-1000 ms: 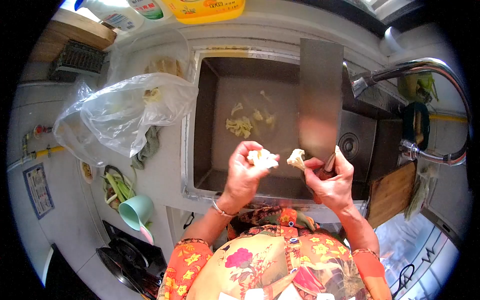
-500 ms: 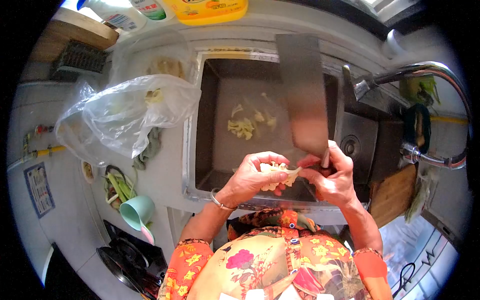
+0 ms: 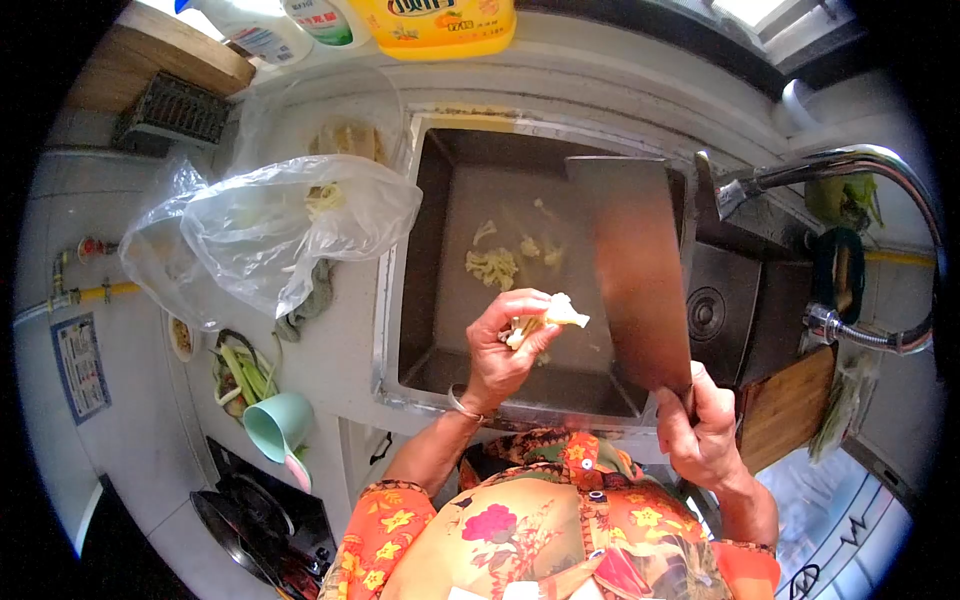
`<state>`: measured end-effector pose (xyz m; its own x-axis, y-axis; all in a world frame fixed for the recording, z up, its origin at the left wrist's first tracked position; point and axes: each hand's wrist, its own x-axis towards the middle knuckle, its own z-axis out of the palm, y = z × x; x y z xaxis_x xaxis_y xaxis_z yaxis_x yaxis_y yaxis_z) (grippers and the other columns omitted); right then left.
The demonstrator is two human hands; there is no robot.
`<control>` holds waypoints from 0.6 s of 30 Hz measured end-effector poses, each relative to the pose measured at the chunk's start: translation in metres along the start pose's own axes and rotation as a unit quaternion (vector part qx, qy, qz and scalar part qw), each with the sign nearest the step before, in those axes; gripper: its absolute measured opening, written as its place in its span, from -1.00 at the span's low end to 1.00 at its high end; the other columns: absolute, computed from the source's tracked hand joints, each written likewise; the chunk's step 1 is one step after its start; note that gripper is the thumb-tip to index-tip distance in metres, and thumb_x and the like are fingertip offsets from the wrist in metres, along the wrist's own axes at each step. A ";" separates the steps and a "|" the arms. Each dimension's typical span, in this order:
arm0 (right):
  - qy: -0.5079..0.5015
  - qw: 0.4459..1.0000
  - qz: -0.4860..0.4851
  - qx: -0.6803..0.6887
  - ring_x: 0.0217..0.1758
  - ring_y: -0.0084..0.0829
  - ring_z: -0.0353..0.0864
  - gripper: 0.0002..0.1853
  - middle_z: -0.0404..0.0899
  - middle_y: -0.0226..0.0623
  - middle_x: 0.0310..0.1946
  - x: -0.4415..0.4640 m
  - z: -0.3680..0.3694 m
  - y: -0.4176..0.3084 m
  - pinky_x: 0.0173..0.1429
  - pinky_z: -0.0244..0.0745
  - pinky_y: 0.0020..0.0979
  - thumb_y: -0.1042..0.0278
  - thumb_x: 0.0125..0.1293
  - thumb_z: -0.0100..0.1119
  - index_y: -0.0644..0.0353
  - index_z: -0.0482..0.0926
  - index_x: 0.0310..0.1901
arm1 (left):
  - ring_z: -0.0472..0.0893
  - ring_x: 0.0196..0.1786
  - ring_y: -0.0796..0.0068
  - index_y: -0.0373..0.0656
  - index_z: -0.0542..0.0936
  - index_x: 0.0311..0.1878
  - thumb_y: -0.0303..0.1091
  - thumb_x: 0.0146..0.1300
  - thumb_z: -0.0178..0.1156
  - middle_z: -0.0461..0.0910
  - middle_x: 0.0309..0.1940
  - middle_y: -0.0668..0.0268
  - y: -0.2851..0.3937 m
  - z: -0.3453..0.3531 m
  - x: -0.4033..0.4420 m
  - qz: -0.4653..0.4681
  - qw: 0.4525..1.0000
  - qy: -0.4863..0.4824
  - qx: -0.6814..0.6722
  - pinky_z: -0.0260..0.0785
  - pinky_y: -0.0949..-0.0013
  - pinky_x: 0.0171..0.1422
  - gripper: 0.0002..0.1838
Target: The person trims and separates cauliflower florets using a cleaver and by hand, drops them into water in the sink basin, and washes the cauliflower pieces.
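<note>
From here I see the right hand (image 3: 700, 430) wrapped round a knife (image 3: 640, 265), blade pointing away, likely for safety. The left hand (image 3: 505, 345) pinches cauliflower (image 3: 560, 312) over the sink (image 3: 418, 320), presumably to catch scraps; loose florets (image 3: 492, 267) lie beyond those fingertips, a plastic bag (image 3: 230, 230) farther left.

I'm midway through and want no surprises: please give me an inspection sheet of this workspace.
Surface: pale counter around the sink.
Job's things: loose cauliflower pieces in the sink; cleaver held over it.
Clutter: plastic bag and green cup, left of the sink.
Hands: left hand holds cauliflower; right hand grips the cleaver.
Cables: nothing seen.
Surroundings: faucet at right; yellow bottle beyond the sink.
</note>
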<state>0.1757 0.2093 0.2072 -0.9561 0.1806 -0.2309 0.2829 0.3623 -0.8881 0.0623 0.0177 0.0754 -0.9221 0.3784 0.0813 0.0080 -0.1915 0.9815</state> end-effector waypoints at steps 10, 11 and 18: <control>-0.050 0.998 0.008 -0.036 -0.68 -0.63 0.32 -0.66 0.34 -0.31 -0.69 -0.001 0.003 -0.002 -0.55 0.28 -0.53 0.64 0.26 0.03 0.28 0.46 0.08 | 0.63 -0.10 0.33 -0.18 0.59 -0.20 -0.59 0.01 0.38 0.63 -0.19 0.16 0.001 0.003 -0.001 0.050 0.996 -0.007 0.070 0.49 0.36 -0.02 -0.73; -0.050 0.998 0.008 -0.036 -0.68 -0.63 0.32 -0.66 0.34 -0.31 -0.69 -0.001 0.002 -0.002 -0.55 0.28 -0.53 0.64 0.26 0.03 0.28 0.46 0.08 | 0.63 -0.10 0.33 -0.18 0.59 -0.20 -0.59 0.01 0.38 0.63 -0.19 0.16 0.002 0.004 0.000 0.050 0.996 -0.007 0.069 0.49 0.36 -0.02 -0.73; -0.054 0.998 0.015 -0.040 -0.66 -0.56 0.44 -0.66 0.40 -0.23 -0.66 0.000 0.003 -0.005 -0.50 0.35 -0.51 0.64 0.26 0.03 0.29 0.45 0.09 | 0.63 -0.12 0.35 -0.18 0.59 -0.20 -0.57 0.02 0.39 0.64 -0.20 0.17 0.005 0.005 0.005 0.071 0.994 -0.032 0.077 0.49 0.36 -0.04 -0.74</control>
<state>0.1742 0.2050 0.2101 -0.9486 0.0947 -0.3021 0.3126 0.4303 -0.8468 0.0601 0.0233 0.0819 -0.8813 0.4148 0.2265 0.1998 -0.1074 0.9739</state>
